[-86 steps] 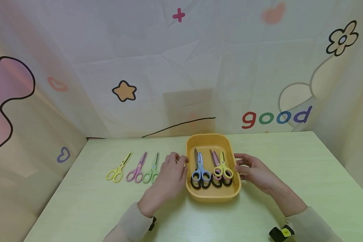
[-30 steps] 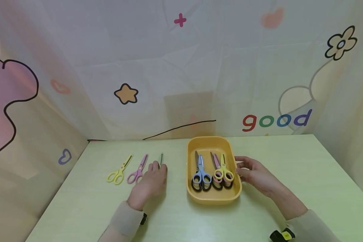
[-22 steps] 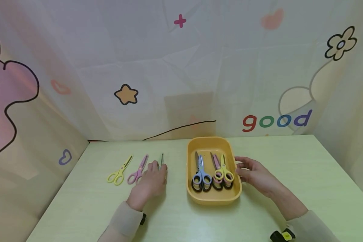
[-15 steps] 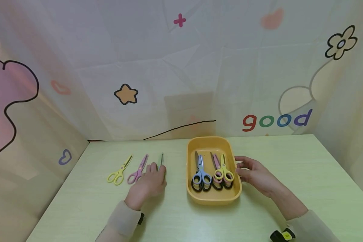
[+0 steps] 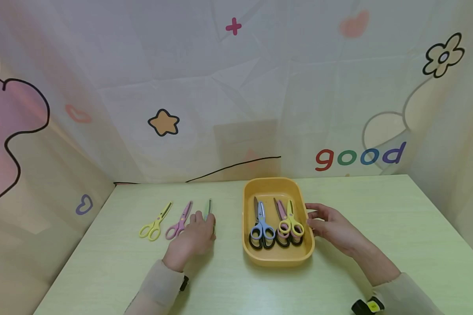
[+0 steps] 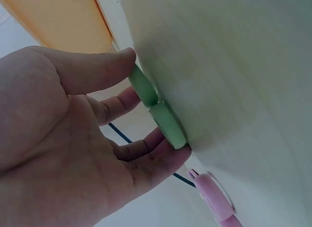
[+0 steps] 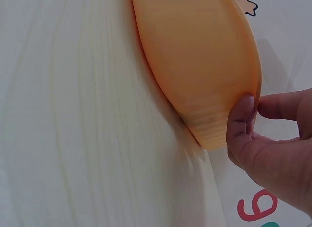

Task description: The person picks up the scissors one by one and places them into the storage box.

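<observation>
In the left wrist view my left hand (image 5: 194,238) holds the green handles of a pair of scissors (image 6: 168,125), thumb at one end and fingers at the other. The head view shows its pale green blade pointing away, the handles hidden under the hand. Pink scissors (image 5: 180,221) lie just left, and yellow scissors (image 5: 155,224) farther left. My right hand (image 5: 333,226) rests its fingertips against the right outer side of the yellow tray (image 5: 277,257). Inside lie blue scissors (image 5: 262,225) and yellow scissors (image 5: 291,223), over pink and black-handled ones.
A pale green table (image 5: 236,293) carries everything. Behind it hangs a light curtain (image 5: 181,65) with printed shapes and the word "good". More curtain closes off both sides.
My left hand has moved left from the tray's side to the green scissors and now holds their handles. The right hand stays at the tray; the tray's contents look unchanged.
</observation>
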Motion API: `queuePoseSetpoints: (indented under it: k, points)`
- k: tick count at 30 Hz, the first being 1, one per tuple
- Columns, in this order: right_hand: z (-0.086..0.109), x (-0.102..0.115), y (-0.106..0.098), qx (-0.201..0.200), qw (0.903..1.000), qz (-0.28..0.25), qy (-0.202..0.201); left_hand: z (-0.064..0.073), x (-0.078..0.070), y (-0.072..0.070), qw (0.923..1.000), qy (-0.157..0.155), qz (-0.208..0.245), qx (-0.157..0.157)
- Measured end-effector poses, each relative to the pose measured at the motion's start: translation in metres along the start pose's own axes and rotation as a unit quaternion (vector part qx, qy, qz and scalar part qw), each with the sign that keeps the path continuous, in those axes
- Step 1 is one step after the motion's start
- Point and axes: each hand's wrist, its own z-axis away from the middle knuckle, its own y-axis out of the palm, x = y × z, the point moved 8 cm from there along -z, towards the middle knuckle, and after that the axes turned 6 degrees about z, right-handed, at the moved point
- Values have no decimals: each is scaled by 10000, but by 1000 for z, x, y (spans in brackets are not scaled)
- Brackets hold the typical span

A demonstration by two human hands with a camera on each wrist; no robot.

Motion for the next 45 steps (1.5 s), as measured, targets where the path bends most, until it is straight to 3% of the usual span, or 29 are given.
queuePoseSetpoints:
  k: [11, 24, 30, 38, 45]
  points:
    - [-2, -1, 0, 17, 10000, -6, -12, -1, -5, -5, 9996, 121, 62, -264]
    - [-1, 0, 0, 14, 10000, -13, 16, -5, -9, -14, 9947, -57, 714, -738]
    - [0, -1, 0, -27, 10000, 14, 79, -4, -19, -20, 9907, 42, 942, -985]
    - [0, 0, 0, -32, 10000, 47, 65, -2, -40, -26, 9862, 168, 1265, -1053]
    - [0, 1, 0, 2, 10000, 44, 52, -1, -57, -30, 9854, 306, 1094, -1264]
